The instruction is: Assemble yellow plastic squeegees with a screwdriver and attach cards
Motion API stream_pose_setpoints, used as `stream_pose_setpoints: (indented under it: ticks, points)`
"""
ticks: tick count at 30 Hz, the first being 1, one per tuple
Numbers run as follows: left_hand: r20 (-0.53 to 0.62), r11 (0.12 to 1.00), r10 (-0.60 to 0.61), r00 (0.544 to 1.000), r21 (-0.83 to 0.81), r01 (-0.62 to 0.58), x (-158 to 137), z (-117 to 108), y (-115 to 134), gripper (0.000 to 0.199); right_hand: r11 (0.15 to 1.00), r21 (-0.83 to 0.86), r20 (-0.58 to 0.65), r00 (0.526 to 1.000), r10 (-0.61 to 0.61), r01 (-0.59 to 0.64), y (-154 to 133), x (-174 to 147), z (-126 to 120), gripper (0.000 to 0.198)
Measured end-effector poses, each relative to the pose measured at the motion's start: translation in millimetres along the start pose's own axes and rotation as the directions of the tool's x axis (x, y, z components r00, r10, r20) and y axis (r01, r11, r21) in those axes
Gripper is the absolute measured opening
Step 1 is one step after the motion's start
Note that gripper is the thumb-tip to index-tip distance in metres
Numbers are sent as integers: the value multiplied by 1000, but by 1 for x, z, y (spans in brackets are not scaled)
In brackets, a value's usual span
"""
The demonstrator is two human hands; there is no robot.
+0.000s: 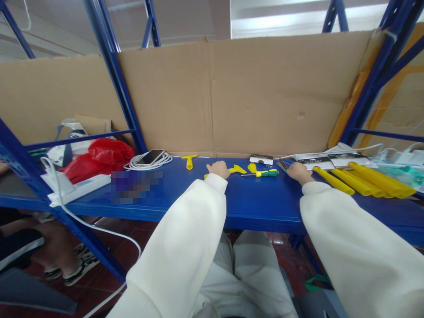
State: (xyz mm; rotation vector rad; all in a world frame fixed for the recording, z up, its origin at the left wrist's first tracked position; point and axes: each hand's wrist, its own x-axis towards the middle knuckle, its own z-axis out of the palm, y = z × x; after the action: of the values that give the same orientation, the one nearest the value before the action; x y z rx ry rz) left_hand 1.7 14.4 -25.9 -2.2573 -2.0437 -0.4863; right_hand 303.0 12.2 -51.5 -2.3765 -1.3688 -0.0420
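My left hand (218, 169) is closed over a yellow plastic piece (237, 169), which shows on both sides of the fingers. To its left, a yellow T-shaped handle (189, 162) rests near the back of the blue shelf (261, 201). Between my hands lies a screwdriver (267, 173) with a green and yellow handle, and a small yellow part (252, 168) is beside it. My right hand (299, 172) is closed at a thin dark object (283, 164), too small to name. Just behind the screwdriver sits a black and white card (261, 159).
Several yellow tubes (377, 181) lie on the right, in front of printed packets (347, 160). On the left are a phone (151, 157) on a coiled white cable (132, 165), a white power strip (86, 185) and a red bag (99, 157). Cardboard (265, 97) walls the back. Another person's legs (54, 247) show lower left.
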Motion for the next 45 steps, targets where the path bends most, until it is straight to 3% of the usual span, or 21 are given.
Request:
stream_pose_setpoints:
  ticks: [3,9,15,23,28,32,36,40,45]
  points:
    - [-11,999,25,1000,-24,-25,1,1,0,26,1000,-25,-5,1000,-7,6,0,-1,0,42]
    - [-3,977,187,982,-102,-186,2,9,-2,32,999,-14,-16,999,-33,32,-2,-4,-2,37]
    - [47,969,244,969,-62,-241,3,14,-3,40,998,32,-121,991,-54,58,-5,-10,-8,39]
    - [-37,961,254,966,-98,-257,7,13,-2,45,976,167,-290,953,-86,139,-3,-7,-7,8]
    - [-127,921,297,946,-226,-319,10,15,-2,45,886,262,-416,873,-253,381,-12,-7,-5,12]
    - [-192,894,315,929,-269,-359,10,17,-1,41,683,305,-509,720,-472,664,-30,-17,-2,13]
    - [-220,884,319,922,-281,-373,11,19,1,34,512,341,-543,610,-578,788,-53,-33,0,12]
    - [-236,888,313,920,-270,-371,12,20,1,30,436,386,-537,582,-610,813,-72,-48,1,10]
    - [-255,884,313,915,-273,-379,14,20,1,28,412,430,-528,594,-607,803,-91,-58,4,11]
